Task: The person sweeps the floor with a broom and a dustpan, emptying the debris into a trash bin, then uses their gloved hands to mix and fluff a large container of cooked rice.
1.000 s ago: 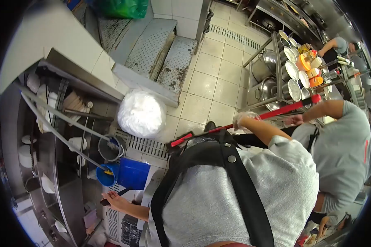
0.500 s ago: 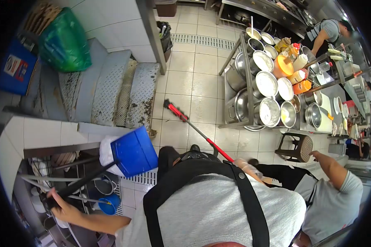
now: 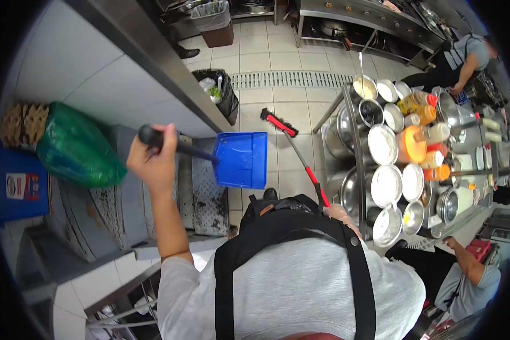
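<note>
My left hand (image 3: 153, 158) is closed around the black handle of a long-handled blue dustpan (image 3: 242, 160). The pan hangs in front of me, between the metal stairs and the tiled floor. Low at my right side, my right hand (image 3: 343, 216) grips the red end of a broom (image 3: 307, 165), partly hidden by my body. The broom's red head with dark bristles (image 3: 280, 123) rests on the floor ahead, beyond the dustpan.
Worn metal stairs (image 3: 208, 201) rise on the left beside a green bag (image 3: 79, 150). A black-lined bin (image 3: 226, 102) stands ahead. On the right, a metal rack (image 3: 352, 122) carries bowls and sauce bottles. A seated person (image 3: 470, 277) is behind it; another person (image 3: 467, 59) works farther off.
I have moved forward along the floor. My left hand has swung the dustpan up and forward from my lower left. The broom has come along in my right hand.
</note>
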`<state>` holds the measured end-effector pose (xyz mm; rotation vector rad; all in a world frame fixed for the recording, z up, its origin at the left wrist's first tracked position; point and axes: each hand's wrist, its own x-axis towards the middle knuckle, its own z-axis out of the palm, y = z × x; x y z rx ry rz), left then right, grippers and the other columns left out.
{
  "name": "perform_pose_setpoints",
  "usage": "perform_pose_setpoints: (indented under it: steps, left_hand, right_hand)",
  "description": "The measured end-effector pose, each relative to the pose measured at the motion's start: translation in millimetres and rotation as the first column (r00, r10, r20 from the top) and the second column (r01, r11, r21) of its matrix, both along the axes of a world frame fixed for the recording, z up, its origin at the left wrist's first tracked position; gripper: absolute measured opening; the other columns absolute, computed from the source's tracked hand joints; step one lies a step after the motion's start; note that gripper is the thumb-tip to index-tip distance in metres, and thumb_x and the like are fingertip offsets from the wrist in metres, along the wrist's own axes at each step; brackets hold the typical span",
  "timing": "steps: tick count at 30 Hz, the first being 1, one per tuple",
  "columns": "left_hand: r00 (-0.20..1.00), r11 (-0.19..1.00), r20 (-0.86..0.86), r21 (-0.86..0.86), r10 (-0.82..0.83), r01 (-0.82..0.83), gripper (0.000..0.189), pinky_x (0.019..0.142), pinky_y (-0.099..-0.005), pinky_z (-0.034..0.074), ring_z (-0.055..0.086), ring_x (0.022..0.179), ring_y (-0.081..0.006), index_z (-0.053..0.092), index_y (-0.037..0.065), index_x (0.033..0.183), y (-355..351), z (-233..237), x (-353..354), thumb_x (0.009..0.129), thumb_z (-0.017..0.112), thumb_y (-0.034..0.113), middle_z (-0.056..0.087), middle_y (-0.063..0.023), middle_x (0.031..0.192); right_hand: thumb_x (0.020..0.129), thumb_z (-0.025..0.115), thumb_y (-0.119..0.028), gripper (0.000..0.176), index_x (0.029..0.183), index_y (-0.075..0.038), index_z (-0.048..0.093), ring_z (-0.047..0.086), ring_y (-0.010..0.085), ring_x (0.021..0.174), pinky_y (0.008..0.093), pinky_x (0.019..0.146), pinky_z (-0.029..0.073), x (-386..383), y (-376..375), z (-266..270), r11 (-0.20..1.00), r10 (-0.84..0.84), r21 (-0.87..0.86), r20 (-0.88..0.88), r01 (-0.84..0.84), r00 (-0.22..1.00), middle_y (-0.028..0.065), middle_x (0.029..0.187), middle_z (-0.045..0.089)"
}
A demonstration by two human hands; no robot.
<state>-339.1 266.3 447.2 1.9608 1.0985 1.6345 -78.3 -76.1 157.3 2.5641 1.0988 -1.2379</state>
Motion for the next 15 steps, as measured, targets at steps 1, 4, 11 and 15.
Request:
perform_pose_setpoints:
  steps: [1, 4, 11, 15]
  left_hand:
    - [0.999, 0.999, -0.037, 0.053, 0.009, -0.007, 0.012, 0.048, -0.0189, 0.033, 0.043, 0.055, -0.0034, 0.063, 0.004, 0.073, 27, 0, 26, 0.071, 0.074, 0.003, 0.051, 0.0027, 0.062]
    - [0.999, 0.997, 0.017, 0.063, -0.038, 0.037, 0.016, 0.046, -0.0211, 0.032, 0.037, 0.051, -0.0052, 0.060, 0.003, 0.070, 112, -11, 102, 0.071, 0.076, 0.008, 0.048, 0.0023, 0.058]
    - [0.999, 0.999, -0.033, -0.006, 0.038, -0.038, 0.020, 0.046, -0.0277, 0.034, 0.038, 0.047, -0.0112, 0.063, 0.003, 0.069, 285, -80, 228, 0.070, 0.077, 0.017, 0.043, -0.0006, 0.058]
    - [0.995, 0.988, 0.003, -0.118, 0.100, -0.099, 0.017, 0.053, -0.0238, 0.043, 0.055, 0.060, -0.0074, 0.065, 0.000, 0.076, 352, -92, 269, 0.074, 0.077, 0.012, 0.056, -0.0012, 0.073]
  right_hand:
    - [0.086, 0.049, -0.044, 0.043, 0.078, -0.007, 0.069, 0.064, 0.0343, 0.075, 0.0465, 0.066, 0.046, 11, 28, 22, 0.941, -0.339, -0.019, -0.017, 0.339, 0.941, 0.0163, 0.073, 0.065]
    - [0.085, 0.049, -0.052, 0.053, 0.082, -0.002, 0.067, 0.062, 0.0351, 0.072, 0.0450, 0.064, 0.045, 52, 90, 47, 0.876, -0.480, -0.017, -0.127, 0.482, 0.868, 0.0167, 0.071, 0.065]
    - [0.088, 0.058, -0.029, 0.028, 0.095, -0.002, 0.059, 0.055, 0.0155, 0.052, 0.0296, 0.049, 0.040, 183, 250, 4, 0.796, -0.471, 0.354, -0.147, 0.491, 0.870, 0.0050, 0.062, 0.057]
    - [0.086, 0.059, -0.028, 0.023, 0.082, -0.006, 0.055, 0.049, 0.0128, 0.044, 0.0293, 0.041, 0.038, 263, 372, 36, 0.650, -0.642, 0.170, -0.399, 0.741, 0.655, 0.0017, 0.056, 0.052]
